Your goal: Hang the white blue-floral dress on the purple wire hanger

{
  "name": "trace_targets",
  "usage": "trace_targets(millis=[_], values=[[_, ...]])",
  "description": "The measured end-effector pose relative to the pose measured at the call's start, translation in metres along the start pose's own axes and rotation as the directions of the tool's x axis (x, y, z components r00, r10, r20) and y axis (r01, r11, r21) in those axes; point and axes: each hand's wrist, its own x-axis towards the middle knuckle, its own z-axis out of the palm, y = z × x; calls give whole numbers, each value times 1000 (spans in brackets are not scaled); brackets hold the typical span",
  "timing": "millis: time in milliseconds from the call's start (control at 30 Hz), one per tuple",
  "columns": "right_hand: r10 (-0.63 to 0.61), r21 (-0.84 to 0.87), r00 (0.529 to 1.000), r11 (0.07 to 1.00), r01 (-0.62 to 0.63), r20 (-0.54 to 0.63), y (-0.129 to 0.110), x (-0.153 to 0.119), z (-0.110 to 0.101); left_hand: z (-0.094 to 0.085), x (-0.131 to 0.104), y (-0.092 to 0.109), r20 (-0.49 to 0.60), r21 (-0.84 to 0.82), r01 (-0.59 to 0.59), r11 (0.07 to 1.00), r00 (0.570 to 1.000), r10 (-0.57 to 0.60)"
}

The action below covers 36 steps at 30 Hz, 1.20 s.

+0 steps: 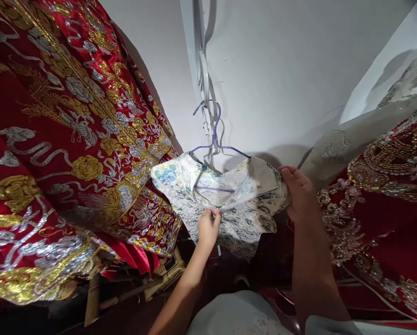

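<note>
A white floral garment (236, 228) with blue, yellow and green print hangs on a purple wire hanger (217, 135) in front of me. The hanger's hook is up by a pale strip on the wall, and its lower bar shows through the wide neckline. My left hand (209, 226) pinches the front edge of the neckline at the middle. At the garment's right shoulder, my right hand (298, 188) is closed on the sleeve edge, with the fingers partly hidden in shadow.
A red robe (90, 116) with gold and silver embroidery hangs close on the left. On the right hangs a red beaded garment (386, 223), beside sheer pale fabric (337, 144). Behind is a white wall (281, 70). Bamboo-like wooden pieces (92, 302) stand low at left.
</note>
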Motion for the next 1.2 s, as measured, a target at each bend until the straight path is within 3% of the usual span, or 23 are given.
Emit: trace_targets(millis=[100,167,267,300,333,400,467,567,633,767,900,1100,1200], values=[[-14,47,997,999,18,-76,13,-2,0,1,-13,0,69,-19,5,1000,998,-3],[-120,20,978,992,125,-170,27,-8,0,3,-21,0,76,-30,21,999,997,-18],[-304,-132,878,953,274,-370,60,-24,-6,8,-30,3,57,-55,47,997,997,-44],[-326,-190,851,944,270,-411,74,-31,-10,11,-32,5,53,-76,59,995,997,-55],[-295,-212,858,951,223,-421,89,-38,-13,13,-34,7,48,-103,74,992,996,-69],[-130,-207,950,976,72,-284,118,-57,-20,19,-36,12,39,-162,106,981,994,-101],[69,-232,997,971,-58,38,142,-76,-21,24,-38,17,29,-200,123,972,992,-120],[247,-254,893,954,-157,377,156,-100,-13,30,-42,25,80,-211,126,969,991,-111],[260,-240,839,957,-160,478,153,-107,-5,31,-45,31,153,-212,126,969,984,-94],[246,-253,824,959,-130,510,138,-104,11,22,-50,42,274,-214,115,970,960,-54],[236,-273,820,957,-102,522,130,-104,25,-1,-53,42,341,-176,122,977,938,-55],[196,-298,899,952,-78,391,126,-133,50,-38,-50,27,378,-138,35,990,926,20],[206,-266,932,956,-127,297,123,-143,59,-47,-47,18,310,-146,32,989,951,15]])
